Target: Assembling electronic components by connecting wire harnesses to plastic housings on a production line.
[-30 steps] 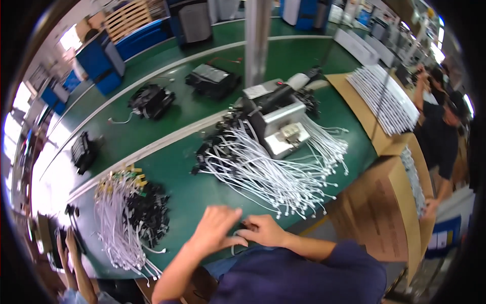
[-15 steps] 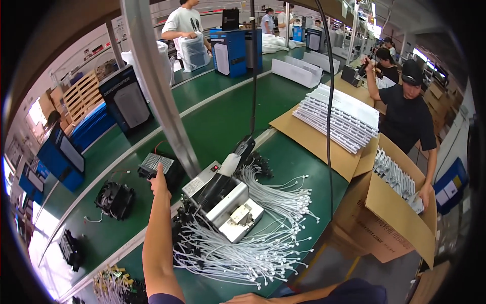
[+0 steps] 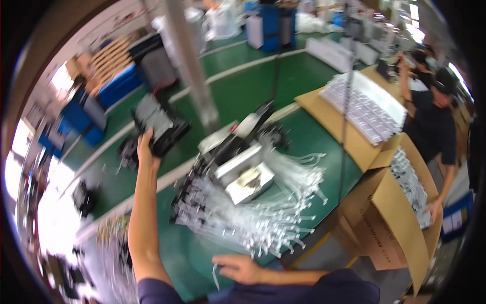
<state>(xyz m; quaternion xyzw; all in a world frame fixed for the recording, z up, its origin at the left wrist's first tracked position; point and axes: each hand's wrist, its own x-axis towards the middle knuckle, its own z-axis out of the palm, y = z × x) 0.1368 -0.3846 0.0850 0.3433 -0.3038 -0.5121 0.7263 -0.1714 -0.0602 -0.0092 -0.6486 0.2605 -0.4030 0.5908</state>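
My left hand [image 3: 146, 147] grips a black heat sink and fan unit [image 3: 158, 121] with silver-grey fins, lifted above the green bench at the left. Close to my body, my right hand [image 3: 239, 268] is closed on a thin white cable [image 3: 216, 277] that hangs from the fingertips; blur softens the exact grip. Between my hands and the far side lies a spread bundle of white cables [image 3: 243, 223] with small connectors. Behind them stands a bench machine [image 3: 248, 175] with a white box-like front and black parts.
Left of my arm are a dark fan unit [image 3: 86, 197] and mixed wires [image 3: 114, 253]. A metal post [image 3: 190, 66] rises beyond my left hand. At right, white slatted panels [image 3: 364, 109] lie on cardboard beside an open carton [image 3: 390, 223], where a person in dark clothing [image 3: 430, 121] reaches in.
My left hand has picked up the heat sink unit from the bench and tilted it. My right hand has risen further into view with a white cable. The whole view has shifted and blurred.
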